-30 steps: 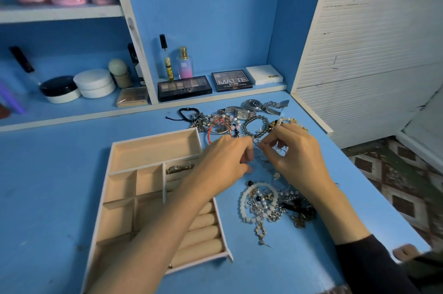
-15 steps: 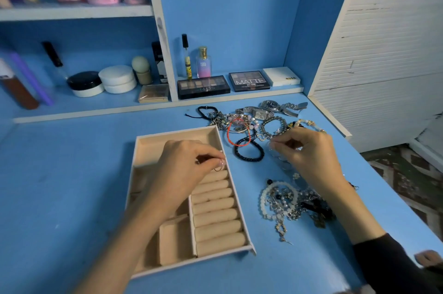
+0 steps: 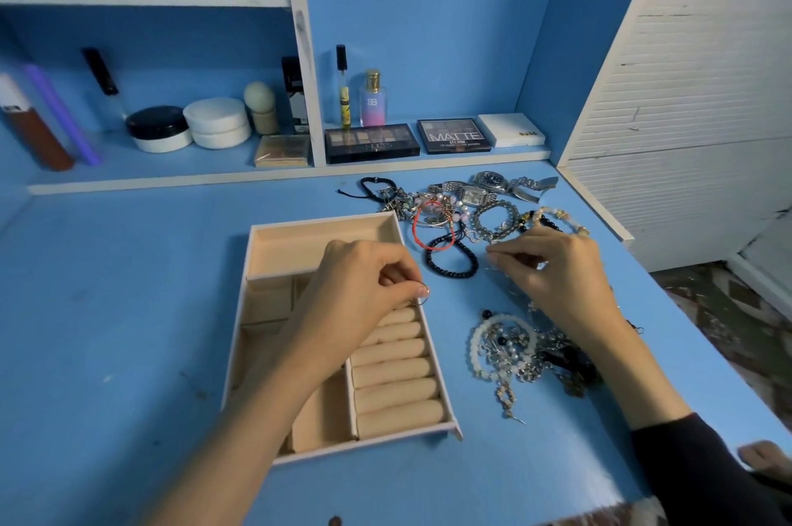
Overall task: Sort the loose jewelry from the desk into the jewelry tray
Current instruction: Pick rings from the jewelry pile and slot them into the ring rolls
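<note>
Blue tabletop (image 3: 128, 289), centre frame: left hand (image 3: 364, 289) pinches a thin ring (image 3: 423, 297) over the jewelry tray (image 3: 325, 219)'s right edge by the ring rolls (image 3: 394, 371), right hand (image 3: 557, 272) curled, can't tell if it holds anything; sloppy release, ring probably bounces out.

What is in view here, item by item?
tray: one, beige, middle of desk
ring: one, silvery, over tray's rolls
black bracelet: one, right of tray
red bracelet: one, behind black bracelet
watches: two, silver, desk back right
piles: two, silver and beads, right of tray
palettes: two, black, shelf
jars: two, black-lidded and white, shelf
left hand: over tray, pinches ring
right hand: between piles, fingers curled, hold unclear
</note>
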Available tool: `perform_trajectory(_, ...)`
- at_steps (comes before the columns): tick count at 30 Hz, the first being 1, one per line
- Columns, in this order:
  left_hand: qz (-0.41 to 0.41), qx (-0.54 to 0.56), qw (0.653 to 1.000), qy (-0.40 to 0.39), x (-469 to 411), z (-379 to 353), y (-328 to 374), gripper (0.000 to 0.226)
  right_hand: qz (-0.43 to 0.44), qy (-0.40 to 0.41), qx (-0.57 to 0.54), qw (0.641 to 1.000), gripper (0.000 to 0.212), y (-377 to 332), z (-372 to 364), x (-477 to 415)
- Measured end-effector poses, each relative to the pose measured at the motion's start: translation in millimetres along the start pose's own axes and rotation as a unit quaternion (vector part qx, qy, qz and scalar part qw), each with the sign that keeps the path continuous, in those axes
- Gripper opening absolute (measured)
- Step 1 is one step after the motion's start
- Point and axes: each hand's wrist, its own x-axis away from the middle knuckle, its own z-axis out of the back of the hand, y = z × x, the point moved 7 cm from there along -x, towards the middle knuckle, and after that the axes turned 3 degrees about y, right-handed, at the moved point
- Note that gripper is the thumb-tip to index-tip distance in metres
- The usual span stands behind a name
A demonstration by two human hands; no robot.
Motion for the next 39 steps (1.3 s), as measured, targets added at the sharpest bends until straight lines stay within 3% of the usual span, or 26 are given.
perform_trajectory(19, -0.004, -0.001, 1.0, -0.01, -4.4, -5.1, 7.8, 0.01, -0.007, 0.034, -0.013, 0.999, 0.012, 2.5, 3.9, 1.9)
perform_trajectory(27, -0.007, -0.015, 1.0, 0.024, -3.2, 13.8, 0.9, 0.009, -0.042, 0.046, -0.082, 0.995, 0.011, 0.4, 7.9, 4.2)
perform_trajectory(35, -0.012, -0.059, 0.995, 0.079, 10.9, 47.3, -18.1, 0.013, 0.032, 0.017, -0.127, 0.991, 0.008, -52.7, -21.7, 9.0)
perform_trajectory(39, -0.068, -0.104, 0.99, 0.067, 22.1, 43.2, -15.1, 0.014, 0.073, 0.018, -0.136, 0.988, 0.005, -73.8, -37.6, 9.6)
